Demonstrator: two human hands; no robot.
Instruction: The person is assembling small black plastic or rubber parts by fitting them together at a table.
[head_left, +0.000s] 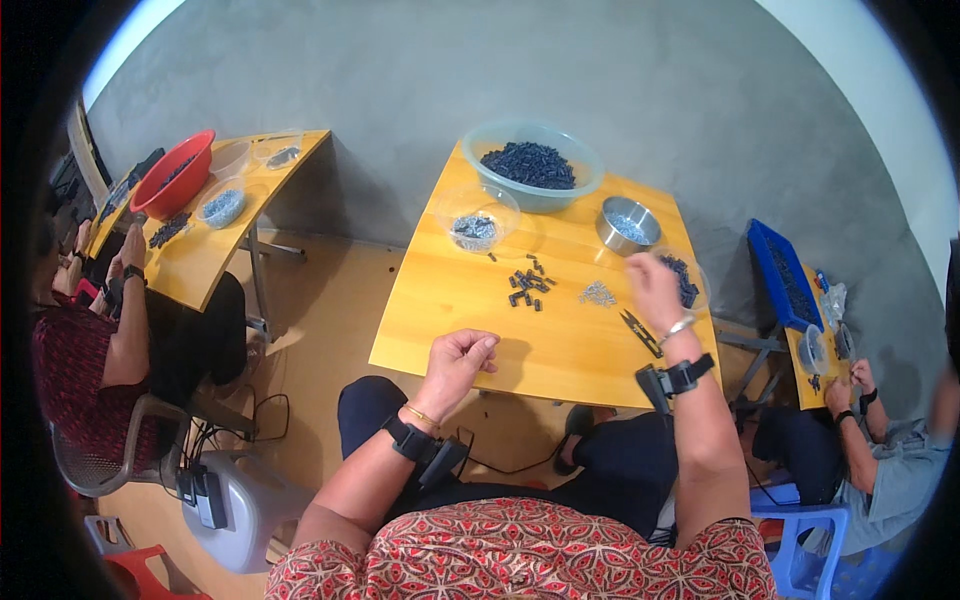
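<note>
My left hand (462, 366) is closed above the near edge of the yellow table, thumb pressed against curled fingers; whatever it may hold is hidden. My right hand (655, 290) is over the table's right side, beside a clear tub of dark parts (686, 282); motion blurs its fingers. Left of that hand lies a small pile of silvery pieces (598, 293). Farther left, several short black cylindrical parts (527, 288) are scattered on the wood. Black thread snips (641, 333) rest just below my right hand.
At the back stands a large pale-blue basin (533, 194) of black parts. A clear tub (474, 234) with metal pieces and a steel bowl (628, 222) sit before it. People work at side tables left and right, near a red basin (176, 180) and a blue tray (783, 272).
</note>
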